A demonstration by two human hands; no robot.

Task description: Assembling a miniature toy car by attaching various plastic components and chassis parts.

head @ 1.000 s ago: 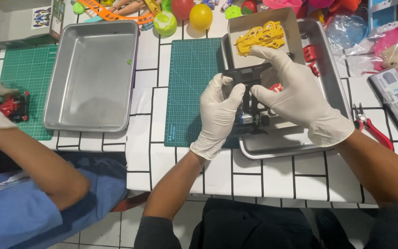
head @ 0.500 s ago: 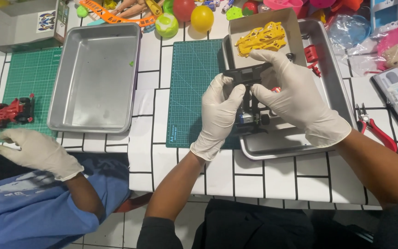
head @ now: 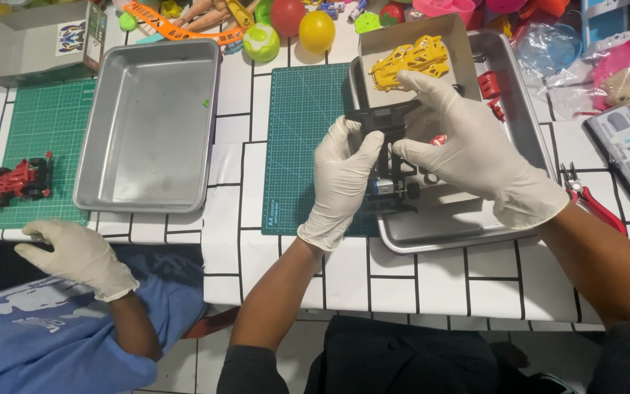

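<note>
Both my hands wear white gloves and grip a black toy car chassis (head: 386, 157) over the left edge of a metal tray (head: 519, 95). My left hand (head: 343, 179) holds its left side. My right hand (head: 468, 149) covers its right side and top. A yellow car body shell (head: 410, 62) lies in an open cardboard box (head: 402, 36) at the back of that tray. Small red parts (head: 488, 86) lie in the tray to the right.
An empty metal tray (head: 147, 124) sits left of a green cutting mat (head: 304, 117). A co-worker's gloved hand (head: 78, 255) rests at the table's front edge, near a red toy car (head: 17, 181) on another green mat. Red-handled pliers (head: 592, 201) and toys lie around.
The co-worker's gloved hand left the red toy car on the mat and drew back to the table's front edge. My hands stay on the black chassis with little movement.
</note>
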